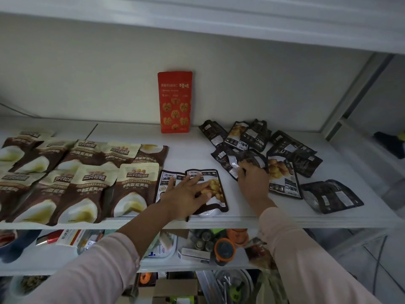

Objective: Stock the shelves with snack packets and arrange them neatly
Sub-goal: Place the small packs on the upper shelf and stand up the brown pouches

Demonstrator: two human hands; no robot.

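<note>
On the white shelf [188,150] lie two black chestnut packets [215,189] side by side near the front edge. My left hand [186,194] rests flat on them with fingers spread. To the right sits a loose heap of several black packets [285,150]. My right hand [252,178] reaches into the heap's left side, its fingers curled on a black packet [232,163] with a silvery patch. Rows of brown-and-cream packets [87,172] cover the shelf's left part.
A red packet [174,102] stands upright against the back wall. Another shelf board [219,23] runs overhead. Below, a lower shelf [153,266] holds boxes, batteries, an orange-lidded jar [224,249] and other clutter. A metal upright [341,97] bounds the right side.
</note>
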